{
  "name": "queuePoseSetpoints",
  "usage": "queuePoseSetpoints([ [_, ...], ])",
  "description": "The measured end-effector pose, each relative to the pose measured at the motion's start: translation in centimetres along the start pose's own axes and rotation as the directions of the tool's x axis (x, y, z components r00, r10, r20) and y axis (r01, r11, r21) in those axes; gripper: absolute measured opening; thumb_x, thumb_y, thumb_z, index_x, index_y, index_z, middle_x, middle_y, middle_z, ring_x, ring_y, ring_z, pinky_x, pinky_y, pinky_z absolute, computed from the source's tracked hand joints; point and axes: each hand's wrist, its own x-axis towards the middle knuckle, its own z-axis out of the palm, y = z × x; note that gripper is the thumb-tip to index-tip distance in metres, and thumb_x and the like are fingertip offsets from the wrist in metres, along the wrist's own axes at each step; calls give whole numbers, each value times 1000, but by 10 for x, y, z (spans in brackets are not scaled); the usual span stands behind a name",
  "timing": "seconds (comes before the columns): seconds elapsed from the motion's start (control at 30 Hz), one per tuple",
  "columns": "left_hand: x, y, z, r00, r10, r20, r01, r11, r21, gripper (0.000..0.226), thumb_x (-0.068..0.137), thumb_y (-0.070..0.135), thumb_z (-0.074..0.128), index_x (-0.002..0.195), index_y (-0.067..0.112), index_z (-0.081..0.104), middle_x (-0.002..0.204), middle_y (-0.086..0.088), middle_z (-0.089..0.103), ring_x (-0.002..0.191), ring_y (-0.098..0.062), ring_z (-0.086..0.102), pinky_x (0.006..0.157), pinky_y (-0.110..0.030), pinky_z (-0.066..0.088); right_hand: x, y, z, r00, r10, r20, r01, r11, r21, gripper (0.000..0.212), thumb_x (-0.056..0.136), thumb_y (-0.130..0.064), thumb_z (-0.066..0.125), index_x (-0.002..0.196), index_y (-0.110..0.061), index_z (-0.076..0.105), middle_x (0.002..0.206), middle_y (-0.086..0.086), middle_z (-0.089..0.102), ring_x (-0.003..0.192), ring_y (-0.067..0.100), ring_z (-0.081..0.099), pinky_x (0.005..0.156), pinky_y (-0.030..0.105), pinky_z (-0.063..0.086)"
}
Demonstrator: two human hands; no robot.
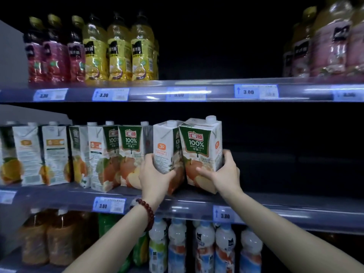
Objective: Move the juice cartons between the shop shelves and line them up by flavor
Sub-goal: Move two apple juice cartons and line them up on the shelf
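- Juice cartons occupy the middle shelf (pixel 59 196) of a three-tier shop unit: orange-flavour cartons (pixel 21 152) at far left, apple cartons (pixel 130 154) to their right, with the shelf dark and apparently unoccupied further right.
- Bottled drinks stand on the top shelf (pixel 177 85), red and yellow at left, pink at right; more bottles (pixel 204 245) fill the tier below.
- Two apple cartons sit at the right end of the row, pressed together and tilted out of square with the row.
- Left carton of the pair (pixel 165 148) is turned so its side panel faces near; the right carton (pixel 199 152) shows its front.
- Left hand (pixel 155 172) grasps the lower left side of the turned carton, fingers wrapped round its near face.
- Right hand (pixel 222 170) grasps the right carton low down, thumb on its front, fingers behind its right edge.
- Beaded bracelet (pixel 147 211) on the left wrist.
- Risk, in my judgement: both grips are low, so the tall cartons could tip forward off the shelf lip if pushed unevenly.
- Further risk: the turned carton may be left side-on, spoiling the facing, or nudge the neighbouring apple carton askew.
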Motion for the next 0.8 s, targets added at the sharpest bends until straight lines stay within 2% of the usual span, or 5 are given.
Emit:
queuePoseSetpoints([
  [0.17,-5,14,0,998,60,14,-59,997,-44,63,62,30,86,114,25,51,113,0,60,103,-15,56,90,-38,51,-7,-7,-26,997,-71,-23,71,997,-5,67,55,-29,92,109,-29,53,103,-13,67,97,2,62,79,25,53],
  [0.3,-18,30,6,993,68,92,-52,984,-172,61,62,34,85,112,29,51,114,3,62,103,-13,59,87,-37,54,-19,-6,-48,994,-78,-71,76,997,-29,67,53,-32,92,107,-34,53,100,-16,68,94,-2,62,78,23,53],
  [0.5,-41,51,20,974,56,218,20,943,-333,55,62,29,87,106,32,53,98,20,61,90,4,58,77,-24,51,-35,-6,-101,990,-34,-135,28,998,-49,73,47,-39,92,109,-32,56,102,-10,71,98,10,66,88,41,56],
  [0.67,-64,69,43,939,50,341,103,904,-415,56,61,29,88,107,31,56,100,16,65,94,-4,64,76,-32,57,-47,-6,-155,990,36,-139,-40,999,-25,76,42,-39,91,109,-28,58,100,-3,72,96,18,70,82,47,59],
  [0.8,-85,88,67,909,69,411,138,880,-454,56,61,30,88,108,33,57,101,15,66,93,-4,65,75,-34,59,-57,-6,-202,988,59,-143,-62,998,-17,69,45,-35,92,105,-34,59,100,-3,72,95,17,70,77,43,60],
])
